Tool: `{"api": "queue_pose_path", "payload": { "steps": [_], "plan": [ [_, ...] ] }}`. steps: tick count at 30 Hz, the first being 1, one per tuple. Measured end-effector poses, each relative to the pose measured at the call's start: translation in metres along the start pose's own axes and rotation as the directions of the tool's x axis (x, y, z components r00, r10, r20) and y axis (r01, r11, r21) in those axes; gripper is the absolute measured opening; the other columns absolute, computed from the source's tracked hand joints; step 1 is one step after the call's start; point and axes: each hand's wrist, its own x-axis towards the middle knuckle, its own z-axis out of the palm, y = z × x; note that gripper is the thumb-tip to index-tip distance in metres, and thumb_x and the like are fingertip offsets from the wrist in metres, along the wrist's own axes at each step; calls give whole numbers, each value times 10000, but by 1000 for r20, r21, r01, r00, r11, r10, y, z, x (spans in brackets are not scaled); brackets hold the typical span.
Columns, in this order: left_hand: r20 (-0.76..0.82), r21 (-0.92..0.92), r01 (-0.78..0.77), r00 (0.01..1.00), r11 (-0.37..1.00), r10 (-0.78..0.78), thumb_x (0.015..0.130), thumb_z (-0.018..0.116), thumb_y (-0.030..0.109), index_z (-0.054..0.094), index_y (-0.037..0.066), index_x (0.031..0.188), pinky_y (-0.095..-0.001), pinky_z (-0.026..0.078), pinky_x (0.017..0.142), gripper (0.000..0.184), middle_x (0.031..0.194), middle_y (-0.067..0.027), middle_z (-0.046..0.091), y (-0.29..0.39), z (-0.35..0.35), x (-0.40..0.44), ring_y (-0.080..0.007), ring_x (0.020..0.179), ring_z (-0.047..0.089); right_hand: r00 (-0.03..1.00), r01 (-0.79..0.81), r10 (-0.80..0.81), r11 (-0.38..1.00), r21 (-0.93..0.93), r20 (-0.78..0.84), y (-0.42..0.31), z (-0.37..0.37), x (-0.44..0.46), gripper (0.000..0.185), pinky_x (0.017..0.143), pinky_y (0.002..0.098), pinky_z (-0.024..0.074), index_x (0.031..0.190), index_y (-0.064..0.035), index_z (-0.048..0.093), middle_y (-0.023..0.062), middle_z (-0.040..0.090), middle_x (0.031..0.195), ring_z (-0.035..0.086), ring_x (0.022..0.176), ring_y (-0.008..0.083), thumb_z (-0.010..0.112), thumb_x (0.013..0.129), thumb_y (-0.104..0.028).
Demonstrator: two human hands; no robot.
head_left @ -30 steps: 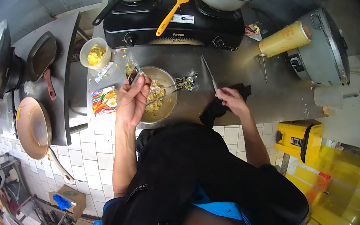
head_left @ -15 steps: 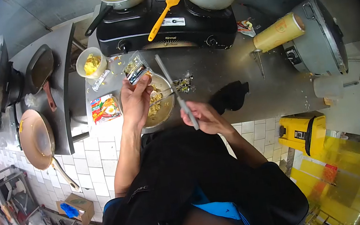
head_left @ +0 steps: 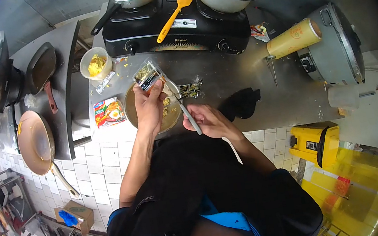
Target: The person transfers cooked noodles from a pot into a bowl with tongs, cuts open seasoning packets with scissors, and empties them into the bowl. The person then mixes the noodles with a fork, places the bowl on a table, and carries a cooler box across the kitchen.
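Observation:
In the head view, my left hand (head_left: 149,106) pinches a small clear-and-dark seasoning sachet (head_left: 147,76) above a metal bowl (head_left: 129,111). Yellowish crumbled pieces lie in the bowl, partly hidden by the hand. The fingers of my right hand (head_left: 209,121) are closed round the grey handle of a knife (head_left: 191,117). Its blade points up and left, with the upper end beside the sachet's right edge; whether it touches is unclear. A colourful instant noodle packet (head_left: 109,113) lies left of the bowl. Torn shiny wrappers (head_left: 191,89) lie to the bowl's right.
Behind the bowl stands a black two-burner stove (head_left: 173,38) with a saucepan (head_left: 136,1), a deep pot (head_left: 226,6) and an orange spatula (head_left: 176,17). A tub of yellow food (head_left: 108,67) sits back left. A dark cloth (head_left: 241,103) and yellow cylinder (head_left: 293,38) are rightward.
My right hand has moved left and the knife has come down towards the sachet, its blade now beside it. My left hand has shifted slightly right with the sachet.

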Motion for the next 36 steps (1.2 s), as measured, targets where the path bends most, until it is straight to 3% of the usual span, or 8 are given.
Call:
{"api": "queue_pose_path", "payload": {
  "steps": [4,6,13,15,23,25,32,36],
  "plan": [
    [28,-15,17,999,1000,-16,957,597,90,436,90,1091,-284,438,753,209,981,-27,614,0,0,-1,-101,903,563,999,40,-41,999,-36,-23,-2,-2,-1,196,522,212,320,811,-41,533,-68,446,632,371,575,11,693,871,-138],
    [31,-14,62,998,998,-61,940,609,56,420,96,1102,-233,423,675,252,1005,-10,588,2,3,-2,-61,840,526,996,82,-79,995,49,-44,12,0,2,353,458,230,312,713,-53,525,-31,507,595,430,531,18,739,868,-288],
    [138,-46,129,983,991,-121,920,616,22,444,60,1124,-240,447,682,270,1012,-37,593,-8,-8,7,-82,843,544,989,85,-65,985,148,-134,29,6,0,365,450,238,309,668,-36,537,-42,513,579,429,529,10,732,879,-260],
    [198,38,229,952,973,-232,916,610,4,456,26,1132,-248,459,696,266,1018,-60,594,-16,-12,6,-100,840,556,993,-83,89,993,88,-71,30,-3,-3,315,515,211,364,783,-31,581,-47,529,648,463,601,16,681,920,-296],
    [265,67,328,905,942,-333,904,607,-19,461,14,1140,-240,452,683,279,1015,-60,596,-44,7,14,-103,834,557,959,-71,90,994,80,-269,46,-17,-19,377,500,214,363,726,-50,600,-46,527,588,475,549,31,667,921,-366],
    [318,157,361,863,919,-393,903,600,-19,462,18,1175,-246,450,695,307,1020,-56,600,-52,13,15,-100,854,557,927,-190,179,982,-1,-329,47,-19,-22,381,499,217,366,734,-50,613,-38,534,590,485,550,34,666,919,-379],
    [310,256,438,807,862,-502,896,589,-32,469,25,1185,-261,476,738,318,1032,-57,600,-56,12,14,-124,875,567,892,-175,226,971,163,-392,51,-16,-26,456,492,225,368,692,-50,604,-39,525,571,488,547,33,663,905,-449],
    [400,65,521,768,851,-501,888,556,-40,473,43,1235,-294,469,753,366,1044,-72,593,-43,-7,14,-172,887,564,840,-174,226,973,151,-494,68,-19,-21,520,516,271,432,667,-35,635,22,583,548,564,523,92,697,847,-519]
  ]
}}
